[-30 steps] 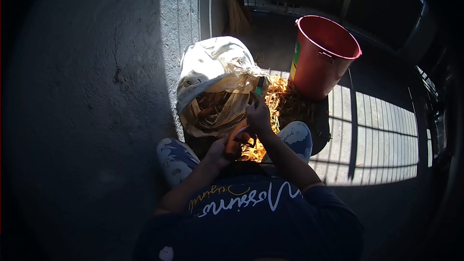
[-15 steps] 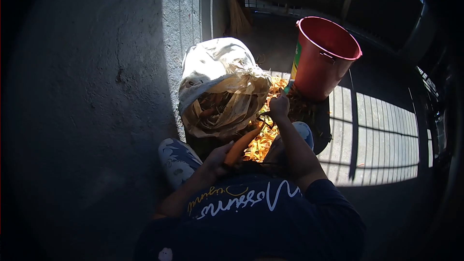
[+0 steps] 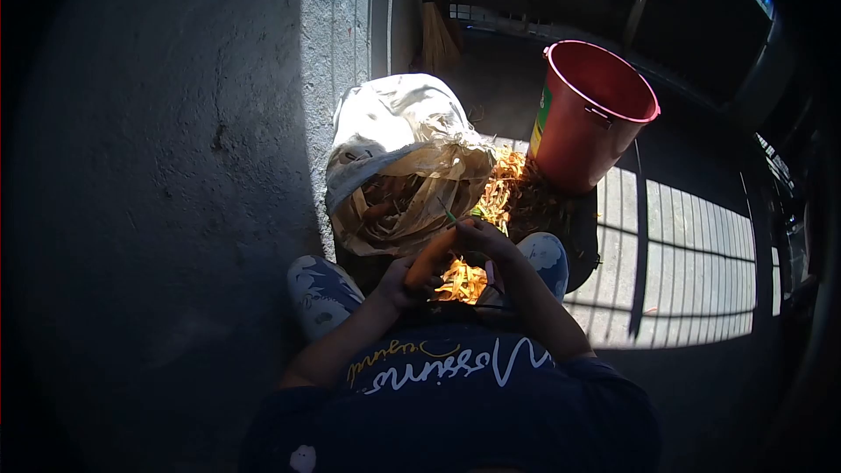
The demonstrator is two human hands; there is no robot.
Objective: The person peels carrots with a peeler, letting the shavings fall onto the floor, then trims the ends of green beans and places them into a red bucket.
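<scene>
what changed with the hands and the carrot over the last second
The right hand, which half a second ago was stretched out toward the red bucket, has pulled back to the carrot, with the green-handled peeler at its tip. The left hand kept hold of the carrot's lower end. Sack, bucket and peel pile stayed put.

The dark shirt (image 3: pixel 455 385) at the bottom has curly white and yellow writing. It is upside down and too hard to read.
</scene>
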